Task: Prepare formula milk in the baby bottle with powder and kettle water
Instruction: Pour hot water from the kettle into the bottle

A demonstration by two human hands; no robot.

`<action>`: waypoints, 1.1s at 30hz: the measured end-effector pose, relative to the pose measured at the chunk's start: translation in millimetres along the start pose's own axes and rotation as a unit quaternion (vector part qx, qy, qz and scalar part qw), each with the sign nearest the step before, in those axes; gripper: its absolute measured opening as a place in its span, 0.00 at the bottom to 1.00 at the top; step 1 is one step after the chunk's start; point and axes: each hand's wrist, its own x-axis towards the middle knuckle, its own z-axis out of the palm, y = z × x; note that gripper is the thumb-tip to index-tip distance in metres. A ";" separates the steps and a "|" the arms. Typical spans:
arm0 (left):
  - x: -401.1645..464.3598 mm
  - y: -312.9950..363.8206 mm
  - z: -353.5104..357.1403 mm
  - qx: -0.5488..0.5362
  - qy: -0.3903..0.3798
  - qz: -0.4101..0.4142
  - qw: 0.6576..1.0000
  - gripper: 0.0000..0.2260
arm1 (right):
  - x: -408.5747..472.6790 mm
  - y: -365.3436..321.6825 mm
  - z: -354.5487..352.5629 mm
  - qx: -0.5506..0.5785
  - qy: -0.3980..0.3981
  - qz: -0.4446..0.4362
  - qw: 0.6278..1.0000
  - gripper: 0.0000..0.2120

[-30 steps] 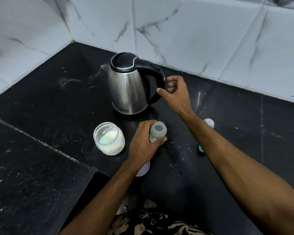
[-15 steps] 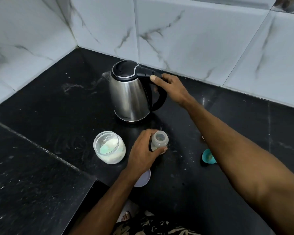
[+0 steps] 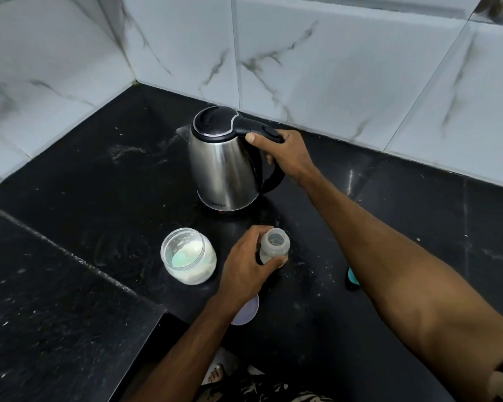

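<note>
On the black stone counter [image 3: 84, 184], set in a corner of white marbled wall tiles [image 3: 331, 59], the leftmost thing is an open glass jar of white powder [image 3: 188, 255], standing upright with a pale green patch showing inside it. Just right of the jar, the left hand [image 3: 246, 266] grips the baby bottle [image 3: 274, 247], its fingers [image 3: 257, 229] and thumb curled around the body; the bottle stands upright on the counter, open at the top, cloudy and translucent. A round white lid [image 3: 246, 313] lies flat on the counter under the left wrist. Behind the bottle stands the stainless steel kettle [image 3: 222, 169] with its black lid closed. The right hand [image 3: 285, 155] has its fingers wrapped around the kettle's black handle, thumb on top. Farther right, a teal cap [image 3: 352, 277] peeks out from behind the right forearm.
</note>
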 end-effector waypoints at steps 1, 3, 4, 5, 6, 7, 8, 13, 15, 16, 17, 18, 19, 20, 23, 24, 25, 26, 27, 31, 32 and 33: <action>-0.3 -0.1 0.2 -0.002 -0.003 -0.002 1.000 0.22 | -0.3 -1.1 0.6 0.010 0.007 0.003 1.000 0.19; -0.7 -0.7 -0.1 -0.002 -0.006 -0.004 1.000 0.22 | -1.9 -6.9 -0.8 0.030 0.028 0.005 0.999 0.16; -0.7 -1.3 0.0 0.000 -0.007 -0.003 1.000 0.22 | -3.0 -10.4 -3.3 0.036 0.038 0.006 0.999 0.15; -0.7 -1.7 0.0 0.001 -0.007 -0.004 1.000 0.22 | -3.9 -13.6 -6.5 0.042 0.047 0.006 0.998 0.16; -0.8 -2.0 -0.1 0.001 -0.006 -0.005 1.000 0.22 | -5.2 -16.7 -10.1 0.049 0.053 0.003 0.997 0.17; -0.8 -2.2 -0.2 0.001 -0.006 -0.005 1.000 0.22 | -6.4 -19.9 -14.1 0.057 0.058 -0.003 0.997 0.19; -0.9 -2.3 -0.2 0.000 -0.006 -0.004 1.000 0.22 | -7.7 -23.6 -18.3 0.063 0.062 -0.011 0.996 0.22; -1.1 -1.8 -0.4 -0.001 -0.008 0.003 1.000 0.23 | -17.3 -42.0 -44.7 0.068 0.095 -0.032 0.993 0.27; -0.5 -1.6 -0.5 -0.004 -0.008 0.006 1.000 0.23 | -23.7 -46.5 -58.1 0.058 0.104 -0.033 0.992 0.28; -0.5 -1.9 -0.3 -0.006 -0.008 0.006 1.000 0.23 | -27.8 -48.3 -64.8 0.048 0.108 -0.035 0.992 0.29; -0.4 -1.9 -0.3 -0.008 -0.008 0.007 1.000 0.23 | -32.1 -50.1 -71.4 0.038 0.111 -0.039 0.992 0.29; -0.5 -2.2 -0.3 -0.010 -0.007 0.007 1.000 0.23 | -37.1 -51.6 -77.7 0.032 0.112 -0.044 0.992 0.30; -0.6 -2.5 -0.3 -0.011 -0.007 0.007 1.000 0.23 | -42.1 -52.5 -84.1 0.027 0.114 -0.049 0.992 0.31; -0.3 -2.9 0.0 -0.012 -0.006 0.007 1.000 0.23 | -47.4 -53.4 -90.4 0.022 0.117 -0.055 0.991 0.32; -0.5 -3.9 0.5 -0.013 -0.004 0.005 1.000 0.24 | -64.5 -54.8 -106.6 0.005 0.125 -0.067 0.990 0.37; -0.7 -4.2 0.8 -0.013 -0.003 0.007 1.000 0.24 | -70.2 -55.8 -111.3 0.000 0.128 -0.070 0.989 0.37; -0.8 -4.3 1.1 -0.013 -0.004 0.010 1.000 0.24 | -75.6 -57.4 -115.2 -0.006 0.130 -0.072 0.989 0.37; -0.9 -4.8 1.2 -0.013 -0.004 0.012 1.000 0.24 | -80.3 -59.1 -118.6 -0.012 0.133 -0.073 0.988 0.36; -0.9 -4.7 1.1 -0.013 -0.005 0.013 1.000 0.24 | -85.2 -60.8 -121.8 -0.017 0.135 -0.073 0.988 0.36; 0.1 -6.1 -1.7 -0.010 0.000 0.019 1.000 0.24 | -101.8 -67.6 -129.4 -0.046 0.143 -0.077 0.986 0.29; 0.2 -6.1 -3.1 -0.010 0.002 0.019 1.000 0.24 | -105.4 -69.0 -130.5 -0.056 0.146 -0.078 0.985 0.29; 0.1 -6.0 -4.4 -0.011 0.002 0.019 1.000 0.24 | -108.8 -70.8 -131.4 -0.067 0.148 -0.080 0.984 0.31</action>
